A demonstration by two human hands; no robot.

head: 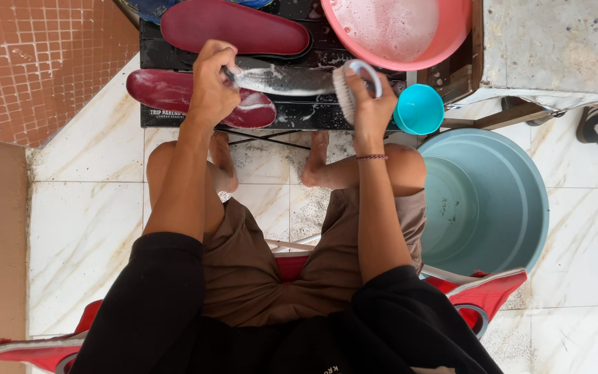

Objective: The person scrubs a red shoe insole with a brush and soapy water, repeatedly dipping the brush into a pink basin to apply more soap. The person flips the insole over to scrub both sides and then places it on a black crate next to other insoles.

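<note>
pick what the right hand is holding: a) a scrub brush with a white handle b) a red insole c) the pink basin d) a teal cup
a: the right hand grips a scrub brush by its white loop handle, bristles against the soapy grey insole that the left hand holds.

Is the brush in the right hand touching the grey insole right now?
Touching. The head view shows the brush in the right hand with its bristles pressed against the soapy grey insole, no gap.
</note>
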